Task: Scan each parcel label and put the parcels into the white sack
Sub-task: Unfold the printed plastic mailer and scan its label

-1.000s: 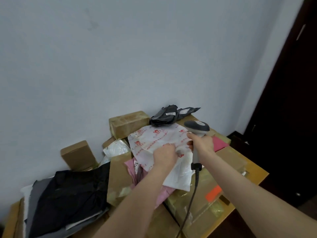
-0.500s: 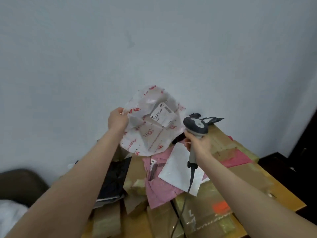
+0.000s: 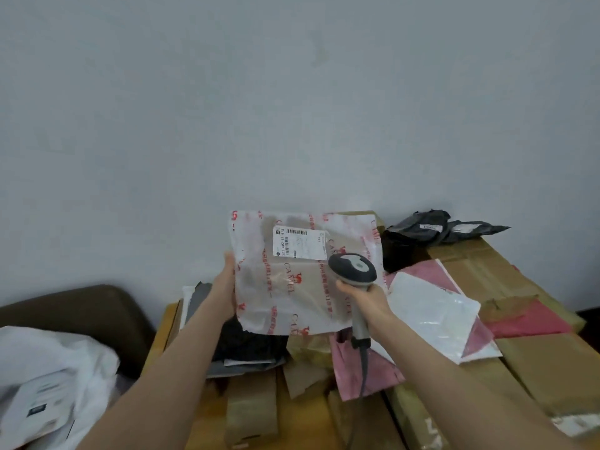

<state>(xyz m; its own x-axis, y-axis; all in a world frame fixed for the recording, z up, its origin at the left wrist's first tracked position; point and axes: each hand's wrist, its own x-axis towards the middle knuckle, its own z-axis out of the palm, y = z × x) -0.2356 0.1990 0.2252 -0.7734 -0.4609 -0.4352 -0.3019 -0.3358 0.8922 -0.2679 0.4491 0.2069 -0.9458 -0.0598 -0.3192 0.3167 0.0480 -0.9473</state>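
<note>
My left hand (image 3: 227, 289) grips the left edge of a white plastic parcel with red print (image 3: 292, 287) and holds it upright above the pile. Its white barcode label (image 3: 300, 243) faces me near the top. My right hand (image 3: 363, 297) grips the handle of a grey barcode scanner (image 3: 352, 271), whose head sits in front of the parcel just below and right of the label. The white sack (image 3: 48, 368) lies open at the lower left with a labelled parcel inside.
A table is heaped with taped cardboard boxes (image 3: 487, 274), a white mailer (image 3: 431, 316), pink mailers (image 3: 363, 368), black bags (image 3: 422, 232) at the back right and dark parcels (image 3: 246, 345) under the held one. A brown seat (image 3: 81, 310) stands left, by the wall.
My left hand lifted the white parcel off the pile, turned it and flattened it so its label faces me. The scanner rose in front of it. My view swung left, revealing the sack.
</note>
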